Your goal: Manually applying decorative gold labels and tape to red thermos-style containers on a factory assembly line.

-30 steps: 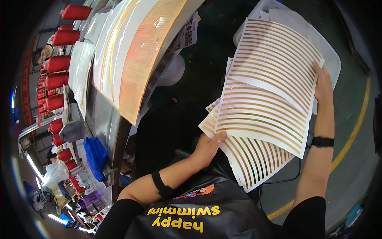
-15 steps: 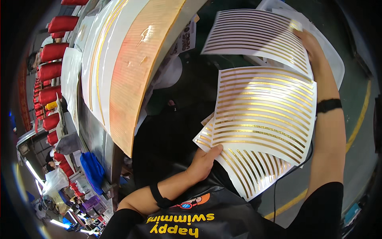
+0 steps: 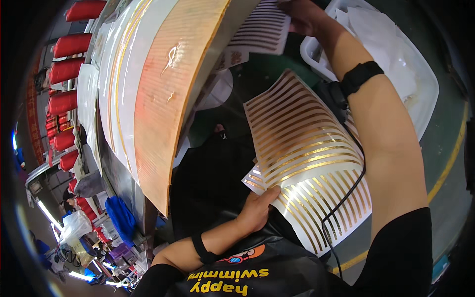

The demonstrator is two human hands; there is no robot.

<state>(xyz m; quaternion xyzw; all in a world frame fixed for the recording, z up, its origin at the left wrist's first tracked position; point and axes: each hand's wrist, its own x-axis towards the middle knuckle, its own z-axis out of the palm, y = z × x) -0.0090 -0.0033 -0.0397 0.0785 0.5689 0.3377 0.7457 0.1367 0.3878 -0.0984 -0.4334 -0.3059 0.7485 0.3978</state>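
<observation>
Right of the board, your left hand pinches the stack while your right hand grips a sheet partly behind that board, likely setting it aside, which next calls for a flat release.

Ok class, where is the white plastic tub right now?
In the head view, the white plastic tub is at upper right, partly hidden by the right forearm, below and right of the right hand.

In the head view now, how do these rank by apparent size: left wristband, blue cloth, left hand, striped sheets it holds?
1. Striped sheets
2. Blue cloth and left hand: too alike to rank
3. Left wristband
</observation>
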